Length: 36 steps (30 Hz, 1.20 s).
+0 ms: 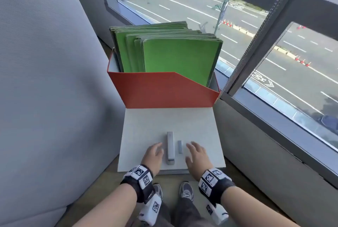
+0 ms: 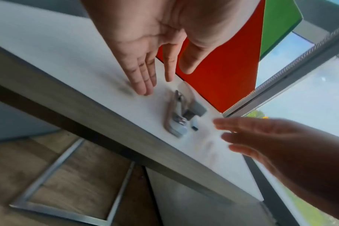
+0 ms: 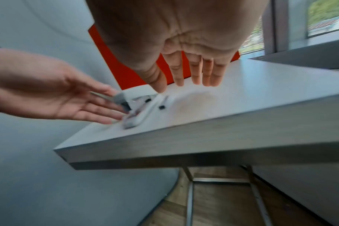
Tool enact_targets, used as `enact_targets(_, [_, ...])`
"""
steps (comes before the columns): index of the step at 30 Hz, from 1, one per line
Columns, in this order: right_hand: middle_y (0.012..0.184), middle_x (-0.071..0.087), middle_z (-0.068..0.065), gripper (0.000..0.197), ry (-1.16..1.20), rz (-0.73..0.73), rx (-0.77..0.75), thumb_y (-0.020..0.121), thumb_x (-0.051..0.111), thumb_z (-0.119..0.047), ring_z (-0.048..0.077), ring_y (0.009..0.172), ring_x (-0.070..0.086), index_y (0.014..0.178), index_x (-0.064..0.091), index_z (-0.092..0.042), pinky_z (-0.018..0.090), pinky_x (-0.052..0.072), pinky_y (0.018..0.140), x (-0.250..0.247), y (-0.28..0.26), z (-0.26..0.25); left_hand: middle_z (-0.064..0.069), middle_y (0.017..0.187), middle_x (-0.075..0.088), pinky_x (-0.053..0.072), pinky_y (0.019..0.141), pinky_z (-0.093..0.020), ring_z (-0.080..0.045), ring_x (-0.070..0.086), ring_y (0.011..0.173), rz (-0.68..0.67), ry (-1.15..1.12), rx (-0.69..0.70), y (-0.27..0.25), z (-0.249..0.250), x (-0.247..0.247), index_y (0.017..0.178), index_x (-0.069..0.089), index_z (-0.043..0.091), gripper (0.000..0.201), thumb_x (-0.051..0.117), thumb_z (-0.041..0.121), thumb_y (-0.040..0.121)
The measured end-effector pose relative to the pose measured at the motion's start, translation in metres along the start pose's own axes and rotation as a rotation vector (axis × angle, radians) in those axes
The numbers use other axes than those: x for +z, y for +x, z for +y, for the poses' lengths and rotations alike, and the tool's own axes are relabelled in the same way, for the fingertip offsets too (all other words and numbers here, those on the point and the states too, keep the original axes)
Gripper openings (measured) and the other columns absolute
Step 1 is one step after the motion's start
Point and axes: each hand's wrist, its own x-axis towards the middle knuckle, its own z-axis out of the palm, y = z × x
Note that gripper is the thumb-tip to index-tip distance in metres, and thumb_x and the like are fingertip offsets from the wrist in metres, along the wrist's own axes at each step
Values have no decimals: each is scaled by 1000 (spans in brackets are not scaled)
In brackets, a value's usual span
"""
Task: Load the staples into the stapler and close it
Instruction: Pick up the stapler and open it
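A white and grey stapler (image 1: 170, 147) lies lengthwise near the front of a small white table (image 1: 146, 122). Just to its right lies a short grey strip of staples (image 1: 180, 147). My left hand (image 1: 155, 151) hovers open left of the stapler with straight fingers, holding nothing. My right hand (image 1: 195, 152) hovers open right of the staples, also holding nothing. In the left wrist view the stapler (image 2: 181, 113) lies below my left hand (image 2: 151, 76), with my right hand (image 2: 248, 137) blurred at the right. In the right wrist view the stapler (image 3: 137, 107) sits between both hands.
A red file box (image 1: 161, 89) full of green folders (image 1: 175, 56) stands at the back of the table. A grey padded wall (image 1: 45, 80) rises on the left and a window (image 1: 274, 44) on the right. My shoes (image 1: 186, 190) show below the table's front edge.
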Motion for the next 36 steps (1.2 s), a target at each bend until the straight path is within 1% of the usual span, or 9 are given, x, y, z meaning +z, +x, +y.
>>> enact_targets(4, [145,37,11,52,187,-28,-6,93,45,-25,27,129,41,141,30,-11,37,36,109,10,8,-45,2,130,57,44,104,-37,-17,56,118,-20,-248,-99,1,14,16,126,53,23,37,38,30,94])
enact_targets(8, [137,38,18,58,199,-50,113,89,50,-20,31,119,48,140,24,-9,36,43,99,18,23,-66,5,91,61,45,73,-20,-7,57,83,14,-403,-149,2,19,15,95,60,25,26,35,23,96])
enact_targets(10, [138,35,19,62,118,-84,100,90,51,-17,28,117,48,141,17,-6,32,43,99,21,28,-70,-1,90,58,45,77,-28,-15,54,81,5,-463,-195,4,18,15,87,63,26,29,35,22,95])
enact_targets(15, [134,40,19,64,78,-87,129,84,52,-1,28,111,53,139,19,-7,33,48,95,17,30,-72,-7,110,67,49,87,-35,-19,61,96,-13,-644,-270,9,16,16,102,62,23,30,34,13,95])
enact_targets(19, [137,37,18,64,91,-104,73,88,49,-4,30,118,50,143,15,-9,33,45,99,7,17,-75,-1,99,72,45,66,-31,-19,62,79,-39,-785,-305,9,22,17,125,49,26,39,36,8,93])
enact_targets(24, [128,42,21,53,140,-35,43,90,41,-3,34,106,55,140,26,-13,37,49,93,-1,6,-77,-9,108,69,55,81,-33,-23,66,98,-124,-881,-319,8,29,21,133,45,31,42,40,11,96])
enact_targets(28, [129,39,22,68,-17,-72,-5,86,48,-4,36,101,58,144,15,-15,37,49,87,-1,2,-71,-12,125,65,47,99,-37,-24,63,112,-228,-952,-403,7,34,24,128,58,22,53,56,49,82])
enact_targets(33, [114,50,20,53,-115,-61,-76,84,50,-12,36,89,60,133,31,-11,35,47,70,-8,2,-70,-9,89,74,51,70,-30,-19,65,90,-246,-1031,-502,10,37,24,116,62,9,61,43,59,86])
enact_targets(36, [110,52,20,46,-167,-90,-117,82,51,-14,36,90,60,126,37,-10,33,43,68,-21,4,-74,-9,88,73,49,73,-32,-20,62,90,-252,-1066,-502,13,37,24,120,57,10,60,42,57,87])
